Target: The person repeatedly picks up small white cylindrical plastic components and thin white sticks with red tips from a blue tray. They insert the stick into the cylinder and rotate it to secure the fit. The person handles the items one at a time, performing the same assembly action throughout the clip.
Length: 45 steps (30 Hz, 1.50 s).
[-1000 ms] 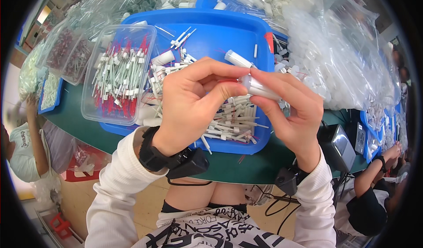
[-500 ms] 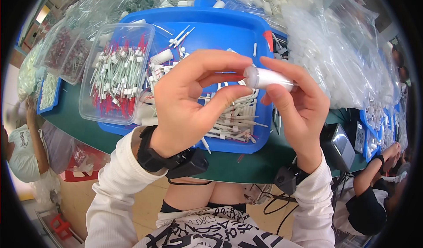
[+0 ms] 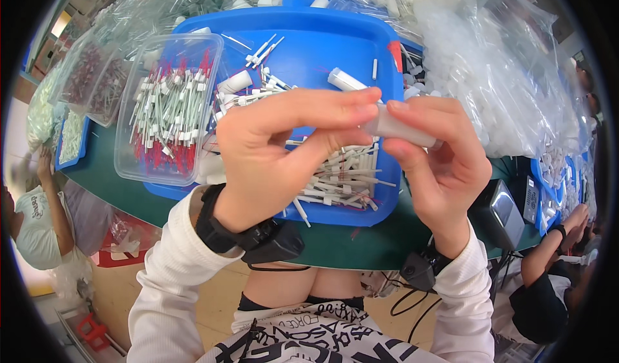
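Observation:
A small white cylindrical tube [image 3: 407,129] is held level between my two hands, above the blue tray [image 3: 322,34]. The thumb and index finger of my left hand [image 3: 277,147] pinch together at its left end and hide that end. My right hand [image 3: 448,153] grips the tube's body with bent fingers. Below the hands, the tray holds several thin white sticks [image 3: 335,186] with red threads. A second white tube [image 3: 345,79] lies in the tray behind my fingers, and another short white cylinder [image 3: 235,82] rests at its left.
A clear plastic box [image 3: 122,150] of white sticks with red ends overlaps the tray's left side. Large clear plastic bags [image 3: 496,92] stand on the right. A black-and-silver device [image 3: 503,215] sits at the table's right edge. Co-workers' arms [image 3: 545,253] show at both sides.
My left fingertips have closed over the tube's left end, which was visible before. The hands and tube have lowered slightly, uncovering the second tube in the tray.

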Available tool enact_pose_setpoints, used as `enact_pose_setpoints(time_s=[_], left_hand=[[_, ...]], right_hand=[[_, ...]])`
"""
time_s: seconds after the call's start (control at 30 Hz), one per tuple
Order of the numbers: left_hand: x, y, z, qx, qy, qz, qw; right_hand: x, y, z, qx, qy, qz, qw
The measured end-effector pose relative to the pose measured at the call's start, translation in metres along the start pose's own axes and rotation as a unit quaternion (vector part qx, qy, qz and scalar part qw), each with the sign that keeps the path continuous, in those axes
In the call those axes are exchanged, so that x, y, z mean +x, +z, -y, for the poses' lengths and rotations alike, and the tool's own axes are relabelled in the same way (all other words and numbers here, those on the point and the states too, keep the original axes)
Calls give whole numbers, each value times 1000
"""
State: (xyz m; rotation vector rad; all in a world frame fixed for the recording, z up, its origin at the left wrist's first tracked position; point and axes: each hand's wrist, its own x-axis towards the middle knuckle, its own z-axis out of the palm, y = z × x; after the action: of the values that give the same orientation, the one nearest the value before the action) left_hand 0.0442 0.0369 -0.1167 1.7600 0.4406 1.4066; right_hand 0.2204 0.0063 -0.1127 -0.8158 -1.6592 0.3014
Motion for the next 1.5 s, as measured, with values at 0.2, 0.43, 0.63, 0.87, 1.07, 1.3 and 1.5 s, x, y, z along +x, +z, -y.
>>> enact_pose_setpoints(time_s=[0.2,0.43,0.63,0.87,1.07,1.3,1.5], left_hand=[[1,3,-1,-32,-59,-24,997],[2,-3,2,57,28,8,998],[1,-8,0,78,27,39,996],[-4,-5,-1,35,15,11,999],[3,1,2,-47,-22,-10,999],[2,-10,0,88,35,58,994],[-2,-2,-5,294,103,71,948]], right_hand=[[-3,3,3,72,46,5,996],[-10,-1,-4,26,77,56,995],[-14,2,7,80,137,15,987],[-12,5,3,111,78,16,991],[-7,2,-3,77,-18,16,997],[-10,3,7,96,94,12,991],[-13,5,-5,47,63,-15,997]])
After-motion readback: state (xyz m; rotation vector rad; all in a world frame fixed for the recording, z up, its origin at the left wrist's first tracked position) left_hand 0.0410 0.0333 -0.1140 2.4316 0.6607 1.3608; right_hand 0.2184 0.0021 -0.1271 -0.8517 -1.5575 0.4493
